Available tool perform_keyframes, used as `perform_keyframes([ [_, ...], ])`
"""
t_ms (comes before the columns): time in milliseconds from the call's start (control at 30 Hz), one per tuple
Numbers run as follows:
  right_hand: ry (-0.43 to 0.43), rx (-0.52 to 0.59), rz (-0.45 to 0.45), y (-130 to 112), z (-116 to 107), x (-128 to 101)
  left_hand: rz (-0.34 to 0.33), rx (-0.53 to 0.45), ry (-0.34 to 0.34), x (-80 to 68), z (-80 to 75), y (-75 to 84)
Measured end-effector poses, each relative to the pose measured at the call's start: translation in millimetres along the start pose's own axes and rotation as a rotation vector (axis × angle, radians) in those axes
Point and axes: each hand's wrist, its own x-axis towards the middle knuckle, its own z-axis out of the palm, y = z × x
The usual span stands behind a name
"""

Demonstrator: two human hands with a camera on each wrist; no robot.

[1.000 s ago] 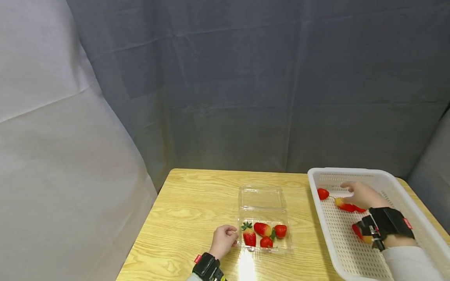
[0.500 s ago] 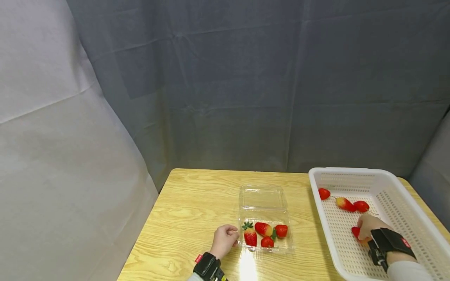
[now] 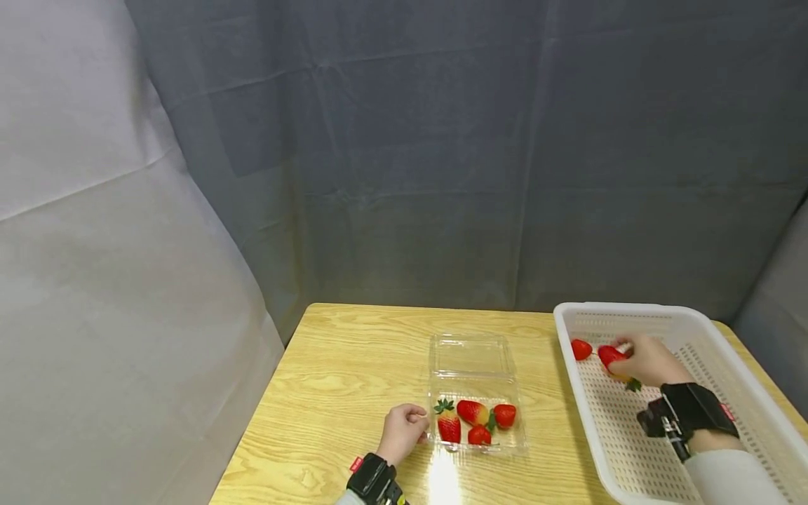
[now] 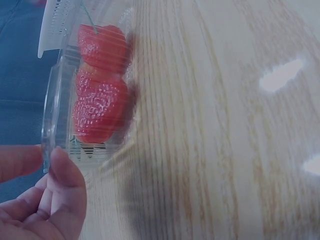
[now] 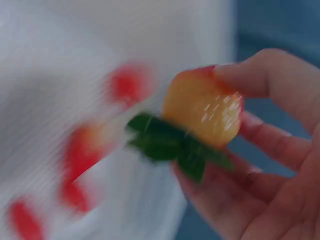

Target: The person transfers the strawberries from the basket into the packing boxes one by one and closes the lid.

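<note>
A clear plastic clamshell box [image 3: 470, 356] lies with its lid back, and several strawberries [image 3: 449, 426] sit in its near half. My left hand [image 3: 402, 431] pinches the box's left rim between thumb and forefinger; the left wrist view shows the fingertips at the clear edge [image 4: 51, 112]. Over the white basket, my right hand [image 3: 653, 361] holds a red and yellow strawberry [image 5: 202, 107] with green leaves hanging from it. In the right wrist view, several more strawberries [image 5: 82, 150] appear blurred in the basket; in the head view, the hand covers some of them.
The white perforated basket [image 3: 588, 424] stands at the table's right, its walls rising around the right hand. A small red strawberry [image 3: 581, 349] lies by its far left wall. Wood tabletop [image 3: 353, 372] spreads left of the box. Grey cloth hangs behind.
The right hand has reached down to the near strawberry in the basket, taken hold of it, and moved it away from me and leftward. The left hand has stayed at the box.
</note>
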Motion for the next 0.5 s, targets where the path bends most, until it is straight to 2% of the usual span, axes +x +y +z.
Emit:
perform_keyframes([
  [100,0.039,0.095,-0.157,-54,-5,14,-0.005,0.002,0.004,-0.4,-0.8,0.9],
  [200,0.013,0.121,-0.273,-96,6,25,-0.004,-0.003,0.005,0.4,-0.6,0.9],
  [267,-0.04,0.129,-0.317,-116,21,31,-0.004,-0.012,0.005,1.5,0.1,0.5],
  [367,-0.119,0.106,-0.373,-130,50,39,-0.006,-0.019,0.001,3.7,1.9,-1.3],
  [500,-0.21,0.062,-0.38,-128,93,47,-0.003,-0.026,-0.003,4.7,3.7,-2.6],
])
